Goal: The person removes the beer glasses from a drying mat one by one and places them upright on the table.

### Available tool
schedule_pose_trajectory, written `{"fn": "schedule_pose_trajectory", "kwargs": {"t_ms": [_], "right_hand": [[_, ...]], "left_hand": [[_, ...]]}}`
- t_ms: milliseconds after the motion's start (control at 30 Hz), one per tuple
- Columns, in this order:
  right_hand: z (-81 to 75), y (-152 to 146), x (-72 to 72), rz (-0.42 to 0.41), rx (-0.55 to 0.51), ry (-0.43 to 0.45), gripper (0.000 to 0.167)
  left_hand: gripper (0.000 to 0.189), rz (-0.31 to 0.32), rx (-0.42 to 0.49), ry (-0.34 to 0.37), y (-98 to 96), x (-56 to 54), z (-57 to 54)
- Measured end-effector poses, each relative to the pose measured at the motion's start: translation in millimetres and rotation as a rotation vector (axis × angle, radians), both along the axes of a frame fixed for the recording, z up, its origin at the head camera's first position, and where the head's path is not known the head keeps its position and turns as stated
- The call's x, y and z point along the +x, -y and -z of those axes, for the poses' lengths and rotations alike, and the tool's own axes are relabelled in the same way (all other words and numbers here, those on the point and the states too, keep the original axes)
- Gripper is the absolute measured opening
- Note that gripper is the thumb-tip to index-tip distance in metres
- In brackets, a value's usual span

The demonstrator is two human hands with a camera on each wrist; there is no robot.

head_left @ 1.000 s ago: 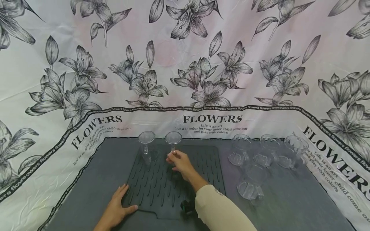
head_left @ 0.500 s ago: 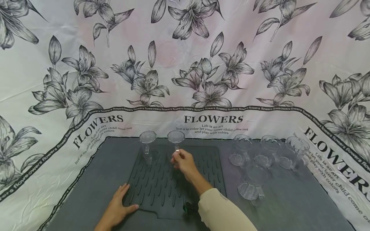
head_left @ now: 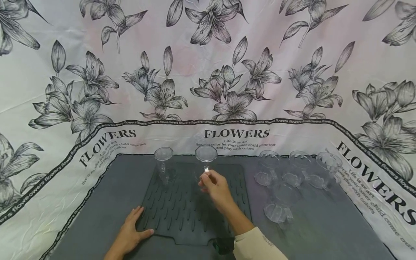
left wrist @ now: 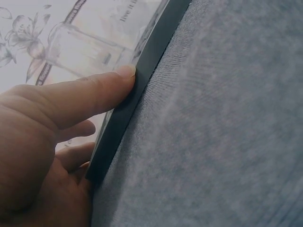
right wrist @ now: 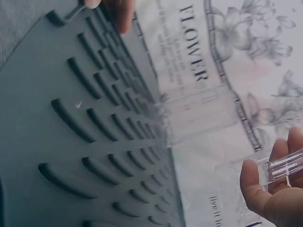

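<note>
My right hand point(head_left: 216, 189) pinches the handle point(right wrist: 286, 168) of a clear mug point(head_left: 206, 154), whose round base faces up over the back middle of a dark ridged drying mat point(head_left: 182, 213). To its left, a second clear mug point(head_left: 164, 154) stands upside down near the mat's back left corner. My left hand point(head_left: 130, 229) rests at the mat's front left corner. In the left wrist view its thumb point(left wrist: 94, 94) lies straight against the mat's edge point(left wrist: 137, 99), and the other fingers are partly hidden behind that edge.
On the right side of the grey table point(head_left: 328, 224), several clear mugs stand upright: a back row with a mug point(head_left: 269, 159) at its left end, and one nearer mug point(head_left: 277, 213). A flower-printed cloth point(head_left: 237, 133) rises behind the table.
My right hand has carried the mug a little to the right, away from the standing one. The left hand keeps its place at the mat's corner.
</note>
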State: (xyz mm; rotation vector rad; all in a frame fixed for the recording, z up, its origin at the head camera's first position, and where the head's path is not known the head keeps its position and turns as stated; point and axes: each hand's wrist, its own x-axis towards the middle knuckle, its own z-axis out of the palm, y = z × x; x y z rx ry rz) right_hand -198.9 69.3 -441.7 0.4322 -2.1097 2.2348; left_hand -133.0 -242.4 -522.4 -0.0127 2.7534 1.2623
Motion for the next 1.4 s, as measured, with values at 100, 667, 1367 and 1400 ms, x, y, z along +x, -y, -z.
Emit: {"fn": "schedule_pose_trajectory", "kwargs": {"t_ms": [100, 667, 1367, 1400], "right_hand": [[-7.6, -6, 11.2, -0.003, -0.021, -0.023, 0.023], [-40.7, -41, 60.8, 0.024, -0.041, -0.132, 0.028], [-52.6, -73, 79.4, 0.323, 0.000, -0.484, 0.010], [-53.0, -74, 80.0, 0.335, -0.010, -0.493, 0.010]], "left_hand": [[0.103, -0.001, -0.017, -0.002, 0.4, -0.6, -0.1], [0.103, 0.016, -0.037, 0.002, 1.9, -0.7, -1.4], [0.097, -0.033, -0.024, 0.005, 1.8, 4.7, -16.7], [0.096, -0.047, -0.021, 0.005, 1.7, 5.9, -18.2]]}}
